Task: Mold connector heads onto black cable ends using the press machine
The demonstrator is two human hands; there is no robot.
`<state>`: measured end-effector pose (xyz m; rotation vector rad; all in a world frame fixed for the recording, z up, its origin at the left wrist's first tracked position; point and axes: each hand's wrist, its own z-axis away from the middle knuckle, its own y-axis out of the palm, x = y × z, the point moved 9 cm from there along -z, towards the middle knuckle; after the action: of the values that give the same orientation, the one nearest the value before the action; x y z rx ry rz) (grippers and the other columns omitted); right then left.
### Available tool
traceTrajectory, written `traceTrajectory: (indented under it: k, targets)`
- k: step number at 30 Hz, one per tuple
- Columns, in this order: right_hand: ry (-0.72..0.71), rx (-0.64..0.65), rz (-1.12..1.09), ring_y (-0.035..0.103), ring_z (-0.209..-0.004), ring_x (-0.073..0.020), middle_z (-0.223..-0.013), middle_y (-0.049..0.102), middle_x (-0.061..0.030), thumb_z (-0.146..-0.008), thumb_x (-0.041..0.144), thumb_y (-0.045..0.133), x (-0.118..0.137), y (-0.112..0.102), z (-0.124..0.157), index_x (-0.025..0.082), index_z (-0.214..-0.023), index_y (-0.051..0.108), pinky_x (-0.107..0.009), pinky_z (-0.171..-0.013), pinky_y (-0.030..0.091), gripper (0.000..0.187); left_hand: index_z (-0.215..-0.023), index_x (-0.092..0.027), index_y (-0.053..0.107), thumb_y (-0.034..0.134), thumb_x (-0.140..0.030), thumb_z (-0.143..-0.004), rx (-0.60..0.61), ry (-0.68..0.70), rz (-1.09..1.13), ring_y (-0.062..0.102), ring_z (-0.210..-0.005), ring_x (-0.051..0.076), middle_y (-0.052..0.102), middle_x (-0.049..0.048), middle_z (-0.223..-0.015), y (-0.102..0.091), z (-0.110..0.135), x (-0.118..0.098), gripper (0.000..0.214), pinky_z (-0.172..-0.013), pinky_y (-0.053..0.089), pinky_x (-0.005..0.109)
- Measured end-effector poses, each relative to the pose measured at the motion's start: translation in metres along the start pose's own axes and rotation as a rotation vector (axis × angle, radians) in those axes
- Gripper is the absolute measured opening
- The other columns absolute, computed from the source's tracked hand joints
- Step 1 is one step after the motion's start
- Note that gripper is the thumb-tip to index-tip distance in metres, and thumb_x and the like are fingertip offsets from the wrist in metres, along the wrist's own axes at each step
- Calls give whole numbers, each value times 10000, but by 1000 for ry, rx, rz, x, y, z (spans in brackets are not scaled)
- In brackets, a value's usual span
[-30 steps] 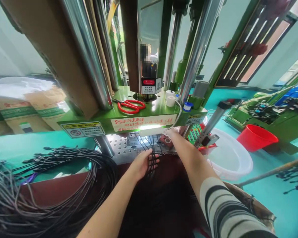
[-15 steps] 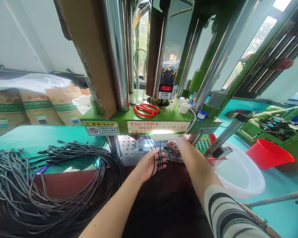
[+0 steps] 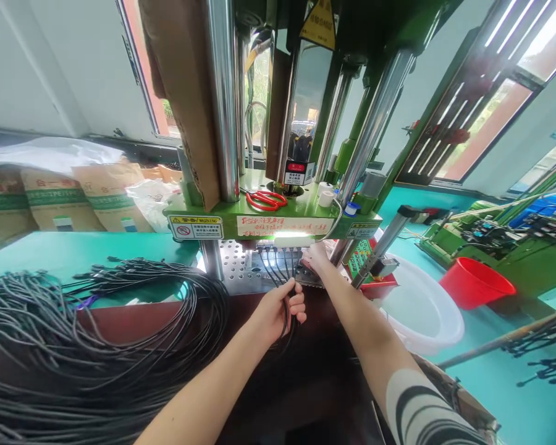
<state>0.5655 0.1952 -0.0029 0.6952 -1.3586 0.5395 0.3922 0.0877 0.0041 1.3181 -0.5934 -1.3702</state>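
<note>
To the left of my fingers a large coil of black cables [image 3: 50, 346] spreads over the bench, a purple tie [image 3: 87, 301] among the strands; whether those pieces are finished or waiting, I can't tell. Between that coil and my fingers, a little beyond them, is a perforated metal plate [image 3: 234, 266], under the green press beam [image 3: 230, 222]. Red-handled scissors [image 3: 266, 199] rest on top of the beam, above and beyond my fingers.

My left hand [image 3: 282, 309] is curled round several black cables [image 3: 286, 266], thumb uppermost. They run forward from my fist, fanning slightly apart, to a row of dark cable ends [image 3: 275, 250] just below the lit lamp [image 3: 291, 240]. That much looks done: the ends lie side by side. Whether each one is properly seated is too small to judge, and the cables are not yet let go.

My right hand [image 3: 315, 253] reaches in just right of that row, its fingertips hidden near the lamp, so I can't tell whether they grip anything; whatever they are doing there looks unfinished. Farther right of my fingers come a green button panel [image 3: 359, 256], a white tub [image 3: 454, 321] and a red bucket [image 3: 478, 283].
</note>
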Motion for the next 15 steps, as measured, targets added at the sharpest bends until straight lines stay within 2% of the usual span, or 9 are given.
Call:
traceTrajectory:
  k: [3, 6, 8, 11, 13, 15]
  targets:
    - [18, -63, -1, 315, -321, -23, -460, 306, 107, -899, 285, 456, -5, -6, 12, 133, -754, 487, -135, -288, 183, 212, -664, -135, 436, 367, -281, -894, -41, -13, 87, 232, -331, 15, 234, -90, -454, -4, 12, 8, 281, -350, 204, 125]
    - [16, -114, -5, 326, -316, -28, -441, 275, 112, -886, 284, 465, -8, -7, 23, 143, -710, 466, -138, -284, 164, 225, -625, -139, 411, 326, -276, -905, -84, -8, 63, 171, -314, 10, 189, -98, -431, -8, 27, 17, 324, -333, 139, 116]
    - [11, -143, -10, 335, -328, -27, -456, 297, 107, -884, 298, 466, -8, -9, 28, 142, -717, 468, -136, -293, 190, 229, -608, -146, 413, 332, -290, -900, -65, -26, -32, 152, -308, 18, 190, -96, -412, -8, 41, 28, 335, -321, 133, 126]
    - [-1, -162, -20, 365, -353, -35, -481, 354, 93, -869, 289, 471, -3, -16, 32, 147, -741, 478, -142, -312, 247, 191, -615, -161, 444, 389, -322, -872, 40, -29, -207, 175, -299, 39, 242, -84, -395, -9, 69, 53, 308, -306, 192, 157]
    - [-18, -161, -22, 381, -358, -54, -470, 370, 83, -837, 265, 478, 4, -24, 37, 168, -731, 477, -158, -313, 269, 144, -623, -166, 465, 425, -337, -854, 138, 56, -268, 217, -299, 51, 280, -74, -394, -13, 90, 62, 291, -322, 260, 185]
    - [-31, -150, -13, 367, -344, -72, -441, 371, 74, -792, 249, 489, 10, -34, 45, 188, -702, 472, -177, -299, 262, 110, -613, -170, 473, 439, -364, -846, 232, 207, -268, 248, -302, 60, 283, -71, -383, -19, 117, 57, 305, -353, 306, 204]
